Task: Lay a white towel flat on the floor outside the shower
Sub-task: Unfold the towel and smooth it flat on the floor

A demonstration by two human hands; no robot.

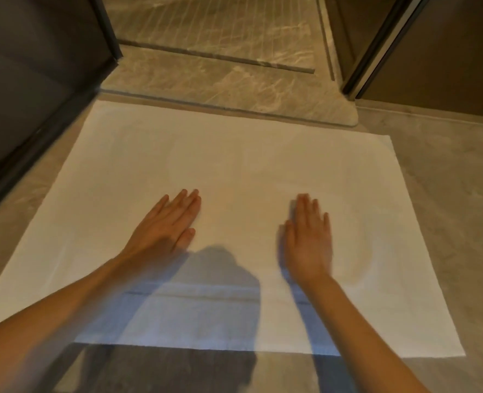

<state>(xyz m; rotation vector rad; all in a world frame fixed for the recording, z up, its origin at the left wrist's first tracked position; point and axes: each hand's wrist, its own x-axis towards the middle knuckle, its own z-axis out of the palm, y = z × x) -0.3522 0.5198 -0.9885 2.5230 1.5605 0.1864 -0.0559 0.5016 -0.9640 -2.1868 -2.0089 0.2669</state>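
A white towel point(234, 160) lies spread out on the grey stone floor, its far edge against the raised marble threshold of the shower. My left hand point(169, 222) rests palm down on the towel's middle left, fingers stretched and close together. My right hand point(309, 236) lies palm down on the middle right, fingers slightly spread and blurred. Neither hand grips any cloth. A stitched band crosses the towel near its front edge, partly under my shadow.
The marble shower threshold point(234, 89) runs along the towel's far side, with the shower floor point(214, 21) beyond it. A dark panel point(30, 89) stands at the left and a dark door frame point(376, 52) at the right. Bare floor point(447, 194) lies right of the towel.
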